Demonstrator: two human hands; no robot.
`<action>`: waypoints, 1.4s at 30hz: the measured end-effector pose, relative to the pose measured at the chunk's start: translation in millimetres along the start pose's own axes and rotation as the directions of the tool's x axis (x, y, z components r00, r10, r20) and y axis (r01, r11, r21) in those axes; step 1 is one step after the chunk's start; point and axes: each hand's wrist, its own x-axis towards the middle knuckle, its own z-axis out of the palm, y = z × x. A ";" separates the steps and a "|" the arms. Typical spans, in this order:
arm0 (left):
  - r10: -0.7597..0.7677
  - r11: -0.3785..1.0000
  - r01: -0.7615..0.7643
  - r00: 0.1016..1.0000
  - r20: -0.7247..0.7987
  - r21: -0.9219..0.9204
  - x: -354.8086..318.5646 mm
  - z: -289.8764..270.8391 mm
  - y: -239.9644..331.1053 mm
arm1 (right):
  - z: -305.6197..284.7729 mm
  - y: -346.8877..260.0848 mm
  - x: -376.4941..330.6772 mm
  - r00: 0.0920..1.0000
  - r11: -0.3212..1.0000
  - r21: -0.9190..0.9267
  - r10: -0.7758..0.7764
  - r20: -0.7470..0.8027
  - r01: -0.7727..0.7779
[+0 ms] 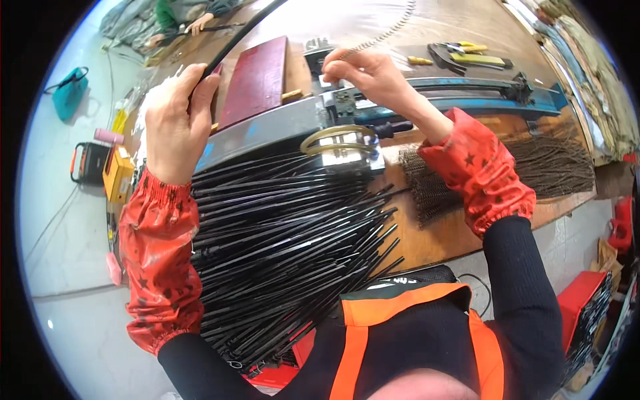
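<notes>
My left hand (177, 123) is closed around a long black tube (241, 37), which slants up and away to the right past the far edge of the picture. My right hand (367, 77) pinches a thin coiled wire spring (393, 30) above a metal clamping fixture (339, 105). From those fingers the spring arcs up to the far right. The fixture sits on a long grey-blue metal rail (460, 93). Many black rods (287, 227) lie heaped between my arms. Brown coiled springs (547, 163) are piled under and beyond my right forearm.
A dark red board (255, 83) lies left of the fixture. Pliers (445, 59) and a yellow tool (477, 60) rest behind the rail. A yellowish hose loop (339, 139) sits at the front. Another person's hand (200, 25) shows at far left. Fabric (587, 73) is stacked at right.
</notes>
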 end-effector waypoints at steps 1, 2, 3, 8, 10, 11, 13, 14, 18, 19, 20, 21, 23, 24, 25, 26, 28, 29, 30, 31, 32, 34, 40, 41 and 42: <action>0.033 0.999 -0.032 0.999 -0.019 0.043 -8.1 -5.8 -11.1 | 8.0 2.2 7.2 1.000 1.000 0.006 0.012 0.019 -0.012; 0.038 0.997 -0.035 0.998 -0.046 0.067 -18.8 -10.6 -24.2 | 12.6 4.7 11.9 1.000 1.000 0.011 -0.016 0.012 0.016; -0.028 0.998 0.031 0.999 -0.036 0.060 -32.1 -13.7 -34.7 | 14.6 7.0 13.7 0.999 0.999 -0.004 -0.042 0.004 0.042; -0.191 0.981 0.189 0.980 0.053 0.035 -64.8 -11.2 -46.2 | 17.9 5.9 20.4 0.998 0.993 -0.103 -0.056 0.025 0.058; -0.205 0.978 0.202 0.977 0.066 0.049 -65.9 -11.8 -40.8 | 24.2 2.3 24.0 0.997 0.984 -0.167 -0.048 0.058 0.057; -0.192 0.981 0.191 0.980 0.049 0.037 -66.8 -11.1 -42.4 | 26.6 1.3 25.1 0.996 0.978 -0.199 -0.042 0.073 0.056; -0.163 0.987 0.162 0.986 0.027 0.017 -65.2 -7.9 -45.0 | 28.0 5.9 27.8 0.985 0.932 -0.332 -0.105 0.140 0.147; -0.158 0.987 0.158 0.987 0.024 0.017 -65.2 -6.3 -45.7 | 28.6 8.5 28.4 0.975 0.899 -0.393 -0.132 0.177 0.193; -0.105 0.994 0.105 0.994 -0.012 0.024 -70.6 -0.8 -49.8 | 34.2 -2.7 35.2 0.937 0.862 -0.374 -0.290 0.194 0.344; -0.092 0.995 0.093 0.995 -0.027 0.030 -73.1 -0.4 -49.8 | 29.4 -2.5 34.4 0.953 0.888 -0.350 -0.262 0.149 0.299; -0.138 0.989 0.137 0.990 0.022 0.063 -73.5 -3.2 -50.6 | 23.0 -1.6 32.2 0.967 0.911 -0.325 -0.232 0.105 0.254; -0.141 0.988 0.139 0.990 0.030 0.063 -74.0 -2.9 -51.1 | 17.5 -1.7 28.1 0.979 0.931 -0.303 -0.197 0.055 0.204; -0.144 0.988 0.141 0.988 0.047 0.062 -75.6 -1.3 -53.5 | 19.8 7.5 23.7 0.957 0.872 -0.396 -0.277 0.085 0.288; -0.128 0.990 0.126 0.991 0.035 0.065 -77.3 0.8 -52.5 | 23.4 7.1 22.7 0.939 0.820 -0.461 -0.325 0.113 0.340; -0.114 0.992 0.112 0.993 0.029 0.057 -76.2 2.1 -52.2 | 26.6 6.8 22.3 0.918 0.760 -0.521 -0.370 0.144 0.388; -0.100 0.994 0.099 0.995 0.024 0.049 -74.2 3.5 -51.2 | 29.0 6.5 22.4 0.932 0.727 -0.588 -0.325 0.160 0.354; -0.107 0.994 0.106 0.994 0.036 0.027 -71.7 3.5 -48.8 | 28.4 -0.4 22.2 0.947 0.805 -0.506 -0.308 0.087 0.309; -0.123 0.992 0.122 0.991 0.046 0.038 -71.4 1.7 -48.9 | 28.1 -2.7 22.5 0.954 0.840 -0.461 -0.296 0.052 0.286; -0.138 0.990 0.136 0.989 0.056 0.048 -71.4 -0.1 -47.9 | 23.5 0.5 23.0 0.956 0.856 -0.441 -0.292 0.017 0.269; -0.154 0.987 0.150 0.986 0.065 0.057 -71.9 -1.2 -47.4 | 21.3 6.0 23.8 0.953 0.848 -0.450 -0.300 0.026 0.280; -0.139 0.989 0.136 0.989 0.057 0.058 -74.0 -0.4 -48.2 | 20.6 12.0 24.2 0.951 0.840 -0.458 -0.309 0.036 0.290; -0.111 0.992 0.109 0.993 0.034 0.057 -77.8 2.8 -51.7 | 25.4 6.8 24.6 0.966 0.862 -0.442 -0.254 0.044 0.247; -0.091 0.995 0.088 0.995 0.048 0.051 -71.8 4.0 -46.5 | 59.0 5.8 36.3 0.902 0.779 -0.567 0.004 0.432 0.268; -0.067 0.997 0.066 0.997 0.032 0.051 -69.9 4.6 -47.3 | 63.8 9.2 32.2 0.901 0.702 -0.643 0.003 0.433 0.307; -0.072 0.996 0.069 0.996 0.046 0.052 -71.5 3.8 -50.3 | 59.1 7.7 32.3 0.918 0.664 -0.678 -0.035 0.394 0.316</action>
